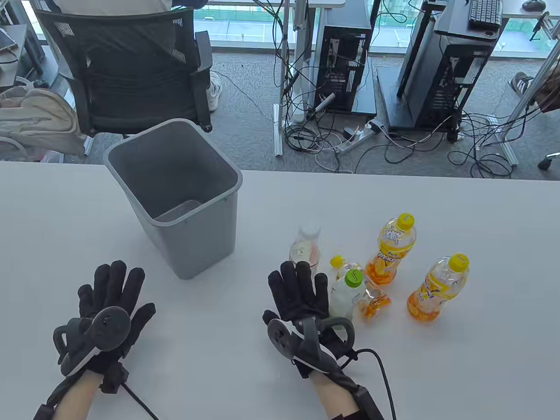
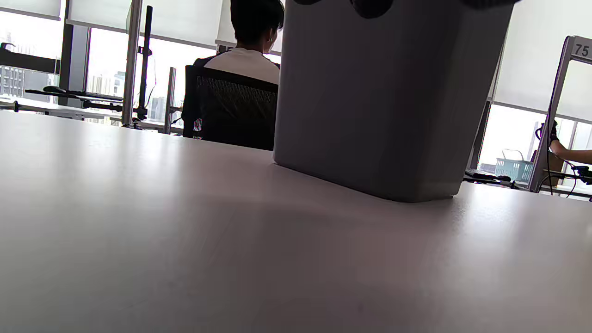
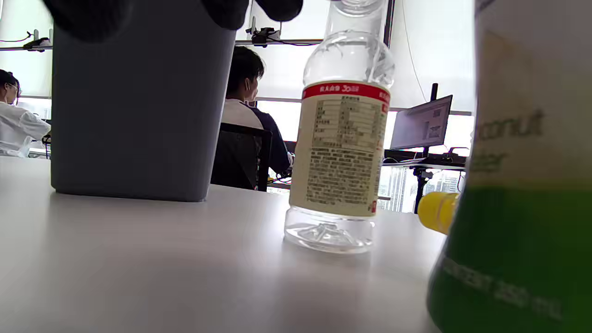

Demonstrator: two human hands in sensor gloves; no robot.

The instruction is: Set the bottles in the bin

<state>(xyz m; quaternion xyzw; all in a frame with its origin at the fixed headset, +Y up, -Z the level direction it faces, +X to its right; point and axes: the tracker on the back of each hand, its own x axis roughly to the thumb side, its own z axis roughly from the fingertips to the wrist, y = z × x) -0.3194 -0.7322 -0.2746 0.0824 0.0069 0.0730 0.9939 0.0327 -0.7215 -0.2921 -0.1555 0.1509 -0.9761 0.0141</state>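
A grey bin point(image 1: 178, 191) stands upright on the white table point(image 1: 52, 218), left of centre; it also shows in the left wrist view point(image 2: 388, 101) and the right wrist view point(image 3: 134, 106). Several bottles stand right of it: a clear white-capped bottle point(image 1: 305, 248) point(image 3: 342, 148), a green-capped coconut-water bottle point(image 1: 348, 296) point(image 3: 518, 222), two upright yellow-capped orange bottles point(image 1: 394, 247) point(image 1: 439, 286), and one yellow-capped bottle lying down point(image 1: 364, 288). My left hand point(image 1: 109, 304) lies flat and empty, fingers spread, near the bin. My right hand point(image 1: 299, 294) lies flat and empty just before the clear bottle.
The table's far edge runs behind the bin. Beyond it are an office chair point(image 1: 128, 73) with a seated person, computer towers point(image 1: 342, 59) and floor cables. Bare tabletop lies at the left and along the front.
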